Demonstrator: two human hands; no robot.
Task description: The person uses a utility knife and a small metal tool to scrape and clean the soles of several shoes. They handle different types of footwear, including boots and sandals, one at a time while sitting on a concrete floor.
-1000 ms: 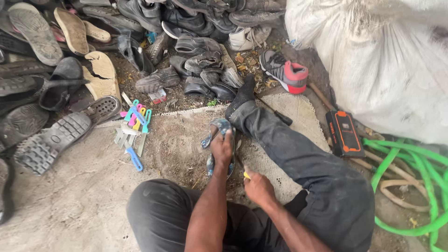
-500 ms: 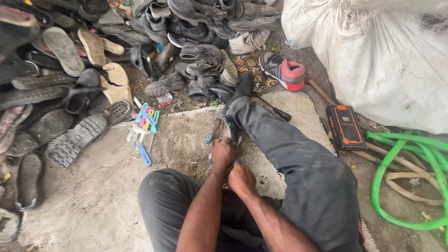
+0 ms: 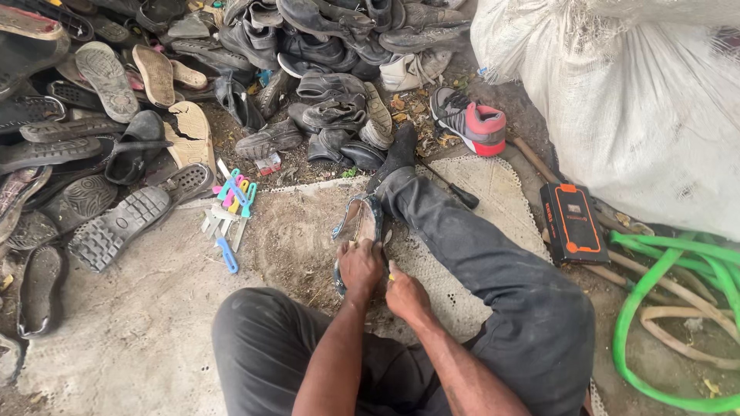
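Beside the outstretched leg (image 3: 493, 262), a shoe (image 3: 358, 223) is being gripped by the left hand (image 3: 360, 266); the right hand (image 3: 406, 296) is being clenched nearby, cutters (image 3: 231, 212) lying apart.

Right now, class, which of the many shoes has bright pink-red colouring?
The grey sneaker with the pink-red heel, lying beside the white sack. The piled shoes around it are dull black, grey or tan.
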